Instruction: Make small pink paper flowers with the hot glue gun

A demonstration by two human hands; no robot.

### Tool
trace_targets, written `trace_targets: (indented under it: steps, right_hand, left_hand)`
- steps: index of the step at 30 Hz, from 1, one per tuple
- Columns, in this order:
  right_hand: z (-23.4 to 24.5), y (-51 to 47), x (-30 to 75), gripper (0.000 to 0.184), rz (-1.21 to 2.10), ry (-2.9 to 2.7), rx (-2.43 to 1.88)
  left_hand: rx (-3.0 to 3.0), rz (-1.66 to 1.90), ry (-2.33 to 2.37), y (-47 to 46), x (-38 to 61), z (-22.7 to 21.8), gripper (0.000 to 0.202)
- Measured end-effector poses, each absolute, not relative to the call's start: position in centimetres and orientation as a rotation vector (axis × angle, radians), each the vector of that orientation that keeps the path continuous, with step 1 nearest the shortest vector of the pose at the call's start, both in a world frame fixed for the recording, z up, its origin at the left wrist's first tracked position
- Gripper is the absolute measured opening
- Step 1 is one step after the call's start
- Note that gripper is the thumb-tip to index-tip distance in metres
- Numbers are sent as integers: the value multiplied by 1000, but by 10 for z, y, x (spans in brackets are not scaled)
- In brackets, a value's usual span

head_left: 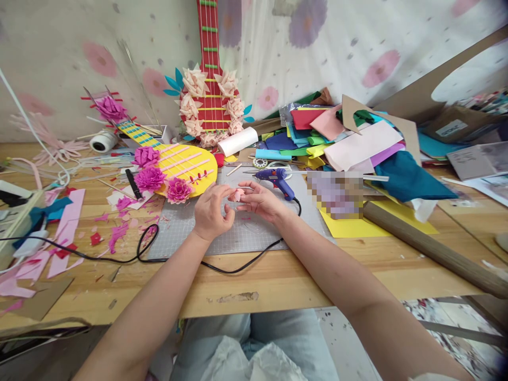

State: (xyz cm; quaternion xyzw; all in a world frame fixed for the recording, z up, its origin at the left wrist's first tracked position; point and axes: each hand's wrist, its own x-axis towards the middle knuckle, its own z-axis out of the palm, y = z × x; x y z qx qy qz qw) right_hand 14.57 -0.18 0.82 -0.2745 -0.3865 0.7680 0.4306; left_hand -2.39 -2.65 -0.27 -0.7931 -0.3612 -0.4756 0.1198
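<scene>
Over the grey cutting mat (186, 233), both hands meet at a small pale-pink paper flower (238, 195). My right hand (262, 202) has its fingers closed on the flower from the right. From the other side, my left hand (213, 211) is curled with its fingertips at the flower's left edge; the exact contact is partly hidden. Just behind my right hand lies a purple glue gun (278, 180) with a black cord. Left of my hands rests a yellow paper instrument (198, 164) with strings and magenta paper flowers (150, 180).
A red instrument (210, 108) trimmed with pale paper flowers leans on the back curtain. Coloured paper (361, 143) is heaped at the back right. A brown tube (428, 246) lies at the right. Pink scraps (67, 233) and the black cord (238, 271) spread across the wooden table (190, 296).
</scene>
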Motion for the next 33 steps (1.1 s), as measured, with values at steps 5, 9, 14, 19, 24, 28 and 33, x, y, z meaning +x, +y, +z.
trace_targets:
  steps: [5,9,14,19,24,28,33]
  right_hand:
    - [7,-1,147,39,1916,-961,-682]
    - [7,-1,147,39,1914,-954,-687]
    - [8,-1,146,39,1917,-942,-692]
    - [8,-1,147,40,1913,-947,-707]
    - [8,-2,146,39,1920,-955,-701]
    - [8,-1,147,41,1925,-955,-691]
    - [6,0,147,42,1921,-961,-693]
  left_hand:
    - [-2289,-1444,-1096,-28,-24,-3,60]
    - [-2323,-1426,-1057,-27,-24,-3,63]
    - [-2324,-1416,-1008,-26,-24,-2,65]
    - [-2279,-1459,-1071,-28,-25,-3,68]
    - [-2373,-1477,-999,-27,-24,-7,68]
    - [-2435,-1535,-990,-27,-22,-8,67]
    - [-2447,-1592,-960,-27,-23,-9,66]
